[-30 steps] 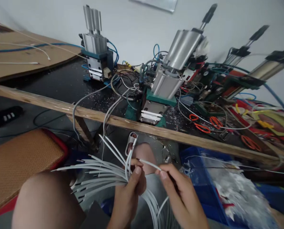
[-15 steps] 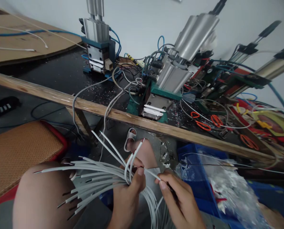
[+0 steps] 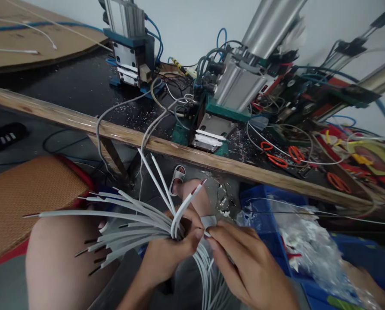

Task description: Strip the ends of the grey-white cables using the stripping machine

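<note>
A bundle of white cables (image 3: 137,223) fans out to the left above my lap, several ends showing dark or reddish inner wires. My left hand (image 3: 169,254) is closed around the bundle, thumb toward the right. A few cables (image 3: 158,181) stick up past its fingers, and one pair bends up to the right with red tips. My right hand (image 3: 240,254) pinches the end of a single white cable (image 3: 207,233) close to my left thumb and fingertips. Below the hands the rest of the bundle hangs down between my legs.
Ahead is a black workbench (image 3: 72,94) with a wooden edge, bearing a near press machine (image 3: 225,107), another press (image 3: 128,56) and orange-handled tools (image 3: 273,159). Blue bins (image 3: 263,206) with clear plastic bags stand at right. A woven-seat stool (image 3: 34,193) is at left.
My right hand has come in against my left, leaving less of the pinched cable showing between them. The upright cables have shifted right, and the view has moved slightly.
</note>
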A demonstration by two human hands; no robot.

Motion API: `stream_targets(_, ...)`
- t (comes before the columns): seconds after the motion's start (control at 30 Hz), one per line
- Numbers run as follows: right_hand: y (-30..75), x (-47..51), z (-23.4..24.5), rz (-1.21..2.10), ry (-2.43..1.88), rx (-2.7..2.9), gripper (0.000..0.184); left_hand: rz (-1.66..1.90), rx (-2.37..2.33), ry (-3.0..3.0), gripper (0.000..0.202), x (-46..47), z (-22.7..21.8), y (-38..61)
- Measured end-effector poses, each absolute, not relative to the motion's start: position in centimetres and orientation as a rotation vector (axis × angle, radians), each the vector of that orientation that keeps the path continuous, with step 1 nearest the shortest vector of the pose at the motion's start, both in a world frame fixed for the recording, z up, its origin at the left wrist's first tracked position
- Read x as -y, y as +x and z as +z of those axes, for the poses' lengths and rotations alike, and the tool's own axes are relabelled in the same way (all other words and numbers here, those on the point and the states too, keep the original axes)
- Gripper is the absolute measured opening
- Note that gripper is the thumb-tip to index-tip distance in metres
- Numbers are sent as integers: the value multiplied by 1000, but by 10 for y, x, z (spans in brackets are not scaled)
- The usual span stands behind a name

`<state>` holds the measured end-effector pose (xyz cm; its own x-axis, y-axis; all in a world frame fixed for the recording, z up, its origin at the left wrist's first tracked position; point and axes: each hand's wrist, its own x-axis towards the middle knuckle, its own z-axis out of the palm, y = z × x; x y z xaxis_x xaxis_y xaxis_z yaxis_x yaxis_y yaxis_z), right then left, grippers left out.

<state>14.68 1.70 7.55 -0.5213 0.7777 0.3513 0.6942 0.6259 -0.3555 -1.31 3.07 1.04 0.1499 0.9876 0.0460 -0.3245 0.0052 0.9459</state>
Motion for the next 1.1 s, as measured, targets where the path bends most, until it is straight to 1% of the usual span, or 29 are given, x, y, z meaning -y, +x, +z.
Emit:
stream_targets(0.1,131,-13,56,423,-1226,2080,21,1357,-952,927,14,-29,13,-5)
stream_targets(0.23,108,-8,30,366,-1276,1805,25,1449,-1184,837,14,-23,14,9)
stream_targets(0.33,101,-7,25,317,-1292,1788,26,1483,-1253,812,14,-22,15,11)
stream_targets(0.53,110,-12,31,320,-1300,1900,25,1348,-1247,797,19,-24,15,3)
stream_targets(0.8,113,-18,32,273,-1282,1956,24,1339,-1212,787,21,-21,10,-1)
stream_targets(0.93,106,-16,26,255,-1314,1944,25,1285,-1265,873,15,-21,9,-7)
stream_targets(1.03,106,-16,27,359,-1356,1896,29,1279,-1223,815,6,-25,8,-11)
stream_targets(1.1,113,-20,34,537,-1338,1828,25,1283,-1113,625,13,-28,8,-12)
